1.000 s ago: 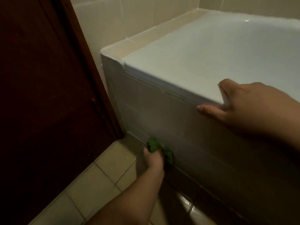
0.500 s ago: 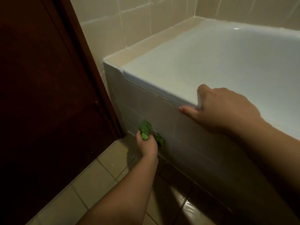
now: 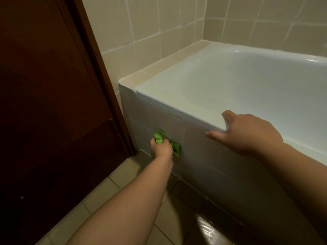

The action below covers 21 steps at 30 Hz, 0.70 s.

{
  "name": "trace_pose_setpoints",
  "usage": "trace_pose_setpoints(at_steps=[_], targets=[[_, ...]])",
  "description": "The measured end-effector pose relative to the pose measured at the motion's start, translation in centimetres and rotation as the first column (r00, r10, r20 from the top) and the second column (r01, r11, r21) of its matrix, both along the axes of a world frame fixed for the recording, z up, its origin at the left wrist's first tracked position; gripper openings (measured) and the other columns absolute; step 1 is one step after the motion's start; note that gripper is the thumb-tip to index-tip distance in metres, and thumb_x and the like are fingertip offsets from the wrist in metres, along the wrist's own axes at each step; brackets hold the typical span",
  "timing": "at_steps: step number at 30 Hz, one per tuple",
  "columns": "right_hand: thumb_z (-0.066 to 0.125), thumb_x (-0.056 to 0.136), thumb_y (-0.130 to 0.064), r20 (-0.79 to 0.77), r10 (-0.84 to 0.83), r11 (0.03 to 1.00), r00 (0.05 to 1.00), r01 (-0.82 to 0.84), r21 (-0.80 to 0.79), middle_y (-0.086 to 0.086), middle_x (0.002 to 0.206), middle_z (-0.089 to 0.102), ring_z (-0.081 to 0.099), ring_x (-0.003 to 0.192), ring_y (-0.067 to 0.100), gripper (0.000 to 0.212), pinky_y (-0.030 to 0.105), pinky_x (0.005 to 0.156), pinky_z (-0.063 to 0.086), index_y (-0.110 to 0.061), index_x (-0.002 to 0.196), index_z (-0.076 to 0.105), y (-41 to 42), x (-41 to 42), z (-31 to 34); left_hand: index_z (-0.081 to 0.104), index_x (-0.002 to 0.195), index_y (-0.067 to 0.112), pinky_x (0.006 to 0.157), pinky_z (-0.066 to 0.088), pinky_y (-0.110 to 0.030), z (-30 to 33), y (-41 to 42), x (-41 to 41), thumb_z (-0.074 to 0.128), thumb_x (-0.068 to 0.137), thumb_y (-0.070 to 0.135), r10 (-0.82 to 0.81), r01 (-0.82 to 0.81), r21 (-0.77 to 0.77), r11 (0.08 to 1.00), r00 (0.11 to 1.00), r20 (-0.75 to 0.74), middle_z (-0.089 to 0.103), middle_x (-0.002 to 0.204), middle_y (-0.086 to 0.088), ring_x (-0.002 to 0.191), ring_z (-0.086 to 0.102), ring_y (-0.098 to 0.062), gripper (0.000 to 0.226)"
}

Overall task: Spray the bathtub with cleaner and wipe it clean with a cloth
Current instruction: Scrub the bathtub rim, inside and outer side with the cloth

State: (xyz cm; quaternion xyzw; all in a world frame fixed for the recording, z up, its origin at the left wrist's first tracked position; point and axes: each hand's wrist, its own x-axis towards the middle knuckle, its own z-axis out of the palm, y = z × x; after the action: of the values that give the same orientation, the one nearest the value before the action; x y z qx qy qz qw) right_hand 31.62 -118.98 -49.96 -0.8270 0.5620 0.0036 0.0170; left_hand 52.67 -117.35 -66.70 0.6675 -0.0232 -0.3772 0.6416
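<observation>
Head view, looking down: two bare forearms reach out over the tiled floor (image 3: 122, 175). One left hand (image 3: 161, 149) grips one crumpled green cloth (image 3: 174, 145), pressing it against the tiled front panel (image 3: 212, 165). One right hand (image 3: 246, 132) rests on the rim of the single white bathtub (image 3: 247, 89), fingers (image 3: 211, 134) relaxed and spread. Beyond stand a dark door (image 3: 53, 103) and the tiled wall (image 3: 150, 29).

A dark wooden door (image 3: 53, 103) stands beside beige wall tiles (image 3: 141, 23) and floor tiles (image 3: 123, 183).

Dim warm light, glare on bathtub (image 3: 238, 82) rim beyond right hand (image 3: 247, 133); door (image 3: 44, 103) left of left hand (image 3: 161, 149) near-black; edges bowed, soft.
</observation>
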Motion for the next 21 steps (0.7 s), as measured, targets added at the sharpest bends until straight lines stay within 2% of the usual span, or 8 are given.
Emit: trace_pose_setpoints(at_steps=[3, 6, 11, 14, 16, 17, 19, 21], targets=[[0.033, 0.080, -0.093, -0.013, 0.006, 1.000, 1.000, -0.006, -0.027, 0.001, 0.102, 0.064, 0.060, 0.087, 0.026, 0.075, 0.042, 0.074, 0.056, -0.029, 0.119, 0.044, 0.6, -1.0, -0.1, 0.064, 0.118, 0.040, 0.088, 0.061, -0.053, 2.1, 1.0, -1.8, 0.075, 0.085, 0.026, -0.019, 0.022, -0.104, 0.994, 0.999, 0.031, 0.073, 0.101, 0.008, 0.093, 0.071, -0.022, 0.038], [0.031, 0.080, -0.093, -0.012, -0.006, 0.999, 1.000, 0.005, -0.043, 0.000, 0.104, 0.063, 0.060, 0.090, 0.026, 0.076, 0.041, 0.074, 0.055, -0.030, 0.120, 0.045, 1.0, -1.6, -0.2, 0.060, 0.138, 0.039, 0.092, 0.056, -0.037, 5.3, 1.0, -0.8, 0.081, 0.085, 0.030, 0.041, -0.017, -0.169, 0.986, 0.989, 0.140, 0.063, 0.100, 0.026, 0.097, 0.065, -0.012, 0.057], [0.028, 0.078, -0.094, -0.005, -0.021, 0.995, 1.000, 0.021, -0.095, -0.004, 0.091, 0.056, 0.057, 0.081, 0.022, 0.070, 0.038, 0.068, 0.052, -0.031, 0.105, 0.044, 1.3, -2.3, -0.5, 0.056, 0.134, 0.044, 0.093, 0.059, -0.047, 6.8, 0.8, 0.6, 0.076, 0.089, 0.036, 0.036, -0.023, -0.102, 0.995, 0.992, 0.122, 0.069, 0.113, 0.008, 0.100, 0.068, -0.021, 0.050], [0.027, 0.080, -0.093, -0.023, -0.009, 0.994, 1.000, 0.007, -0.107, -0.005, 0.084, 0.051, 0.055, 0.077, 0.022, 0.066, 0.037, 0.063, 0.048, -0.030, 0.094, 0.039, 1.4, -2.1, -0.5, 0.054, 0.125, 0.045, 0.076, 0.059, -0.037, 7.3, 1.4, -0.5, 0.075, 0.092, 0.029, -0.032, 0.025, -0.123, 0.992, 0.998, -0.061, 0.066, 0.105, 0.005, 0.089, 0.066, -0.018, 0.043], [0.027, 0.081, -0.092, -0.027, -0.005, 0.993, 1.000, 0.002, -0.114, -0.005, 0.082, 0.049, 0.054, 0.075, 0.021, 0.065, 0.037, 0.064, 0.049, -0.029, 0.092, 0.038, 1.3, -2.0, -0.5, 0.053, 0.123, 0.042, 0.065, 0.055, -0.031, 8.1, 1.1, -0.4, 0.077, 0.091, 0.028, -0.051, 0.040, -0.149, 0.988, 0.996, -0.074, 0.065, 0.101, 0.006, 0.086, 0.064, -0.014, 0.042], [0.027, 0.081, -0.092, -0.025, -0.006, 0.994, 1.000, 0.004, -0.112, -0.004, 0.082, 0.049, 0.054, 0.075, 0.021, 0.065, 0.038, 0.064, 0.049, -0.029, 0.092, 0.038, 1.3, -2.0, -0.5, 0.054, 0.125, 0.044, 0.064, 0.056, -0.032, 8.2, 0.7, 0.1, 0.079, 0.090, 0.029, -0.035, 0.027, -0.155, 0.988, 0.998, -0.049, 0.066, 0.103, 0.006, 0.088, 0.066, -0.015, 0.046], [0.028, 0.080, -0.092, -0.022, -0.010, 0.995, 1.000, 0.007, -0.101, -0.004, 0.082, 0.049, 0.054, 0.075, 0.022, 0.066, 0.039, 0.066, 0.051, -0.029, 0.092, 0.038, 1.1, -2.0, -0.5, 0.056, 0.130, 0.044, 0.077, 0.062, -0.040, 8.5, 0.1, 1.2, 0.081, 0.087, 0.031, 0.016, -0.012, -0.157, 0.988, 1.000, 0.023, 0.070, 0.110, 0.005, 0.093, 0.070, -0.019, 0.051], [0.029, 0.080, -0.092, -0.015, -0.012, 0.996, 1.000, 0.010, -0.092, -0.003, 0.082, 0.049, 0.054, 0.075, 0.022, 0.065, 0.039, 0.068, 0.052, -0.029, 0.092, 0.038, 1.0, -1.9, -0.5, 0.056, 0.134, 0.044, 0.089, 0.061, -0.048, 8.4, 0.2, 1.3, 0.079, 0.086, 0.037, 0.045, -0.034, -0.122, 0.992, 0.995, 0.086, 0.069, 0.115, 0.006, 0.100, 0.069, -0.023, 0.054]])
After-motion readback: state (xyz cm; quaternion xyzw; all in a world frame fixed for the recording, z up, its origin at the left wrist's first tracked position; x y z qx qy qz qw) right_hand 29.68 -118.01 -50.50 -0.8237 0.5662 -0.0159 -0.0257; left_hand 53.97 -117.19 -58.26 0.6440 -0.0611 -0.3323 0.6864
